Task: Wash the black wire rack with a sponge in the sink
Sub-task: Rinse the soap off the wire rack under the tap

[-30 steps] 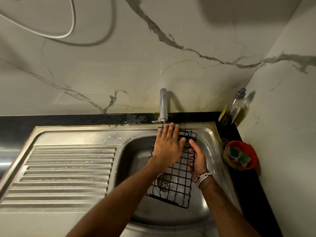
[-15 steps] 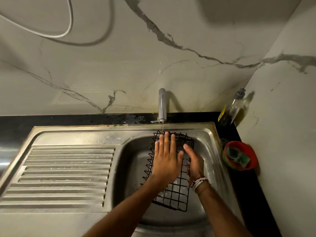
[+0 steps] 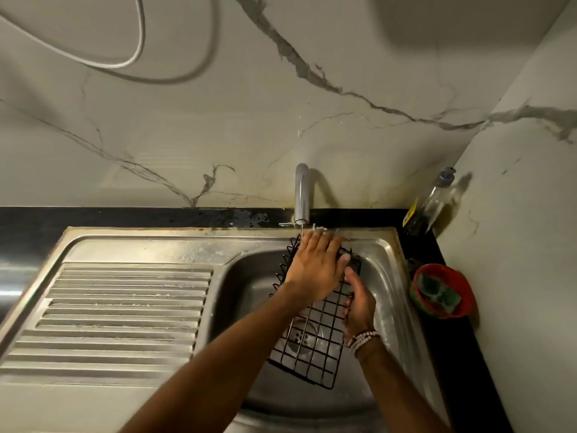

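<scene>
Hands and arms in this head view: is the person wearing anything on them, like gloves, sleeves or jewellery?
No gloves and no sleeves show: both forearms are bare right down to the bottom edge of the picture. The left hand has nothing on it that I can see. The right hand has a stack of pale beaded bracelets wound round the wrist, several strands together. Any rings are too small to tell.

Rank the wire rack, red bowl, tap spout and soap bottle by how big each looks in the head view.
1. black wire rack
2. red bowl
3. soap bottle and tap spout: too alike to rank.
</scene>
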